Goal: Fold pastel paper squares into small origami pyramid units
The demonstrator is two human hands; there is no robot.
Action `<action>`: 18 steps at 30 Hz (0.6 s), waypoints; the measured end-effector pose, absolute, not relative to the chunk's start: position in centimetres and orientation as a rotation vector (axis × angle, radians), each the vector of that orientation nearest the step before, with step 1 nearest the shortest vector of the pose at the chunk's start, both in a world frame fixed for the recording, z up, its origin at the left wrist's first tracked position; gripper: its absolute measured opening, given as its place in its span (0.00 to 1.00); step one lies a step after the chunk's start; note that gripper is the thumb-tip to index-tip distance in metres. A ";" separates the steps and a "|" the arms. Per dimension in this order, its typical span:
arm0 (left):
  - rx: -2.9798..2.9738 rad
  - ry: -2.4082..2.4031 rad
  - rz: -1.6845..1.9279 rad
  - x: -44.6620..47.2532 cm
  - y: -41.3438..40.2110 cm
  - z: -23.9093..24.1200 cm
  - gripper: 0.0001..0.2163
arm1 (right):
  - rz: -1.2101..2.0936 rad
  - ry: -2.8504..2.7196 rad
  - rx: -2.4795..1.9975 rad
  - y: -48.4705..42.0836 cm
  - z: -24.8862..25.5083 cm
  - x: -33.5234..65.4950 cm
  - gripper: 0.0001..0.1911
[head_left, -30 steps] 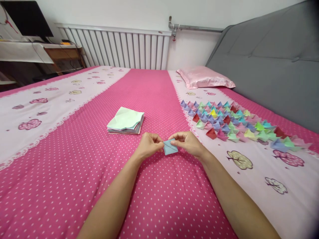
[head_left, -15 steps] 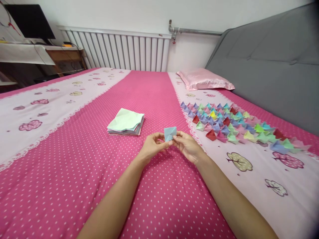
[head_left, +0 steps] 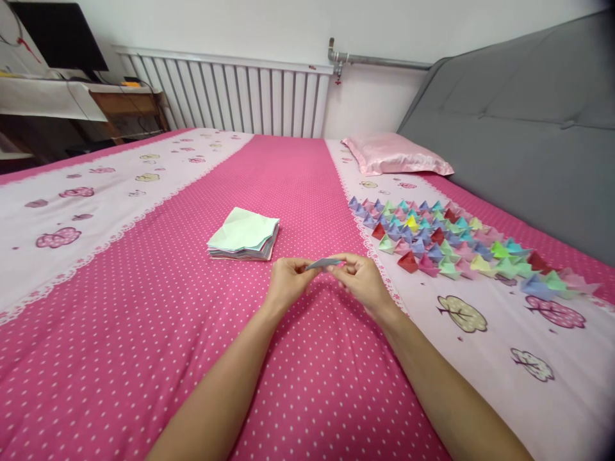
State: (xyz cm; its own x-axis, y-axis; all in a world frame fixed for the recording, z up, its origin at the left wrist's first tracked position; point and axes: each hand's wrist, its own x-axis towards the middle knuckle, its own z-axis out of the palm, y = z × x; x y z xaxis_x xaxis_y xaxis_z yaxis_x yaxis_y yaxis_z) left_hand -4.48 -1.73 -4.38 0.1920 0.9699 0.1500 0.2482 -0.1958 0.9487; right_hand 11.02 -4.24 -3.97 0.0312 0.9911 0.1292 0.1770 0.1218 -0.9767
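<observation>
Between my two hands is a small folded piece of light blue paper, tilted so that it shows almost edge-on. My left hand pinches its left end between thumb and fingers. At the right end, the thumb and fingers of my right hand are closed on it too. A stack of square paper sheets, pale green on top, lies on the bed beyond my left hand. To the right of my right hand stand rows of small folded paper boats in many colours.
The bed has a pink dotted cover with pale printed bands. A pink pillow lies by the grey headboard. Against the far wall is a white radiator, and a desk with a black monitor stands at far left.
The folded blue paper has turned from facing me as a flat square to a thin, nearly edge-on shape. Both hands have tilted with it and keep their hold.
</observation>
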 end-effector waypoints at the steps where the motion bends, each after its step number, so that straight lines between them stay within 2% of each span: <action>1: 1.629 1.198 1.056 -4.5 -1.8 -4.3 0.10 | 1.058 -1.329 -1.243 -4.3 -3.9 10.9 0.15; 6: 1.555 1.133 1.086 -4.2 -2.0 -4.2 0.08 | 1.175 -1.245 -1.097 -4.2 -4.1 10.6 0.12; 11: 1.381 0.935 1.186 -4.0 -1.9 -4.0 0.09 | 1.022 -1.316 -1.043 -3.9 -3.9 11.2 0.08; 18: 1.306 0.807 1.324 -3.9 -2.3 -3.6 0.10 | 0.892 -1.395 -1.011 -4.0 -3.5 11.7 0.08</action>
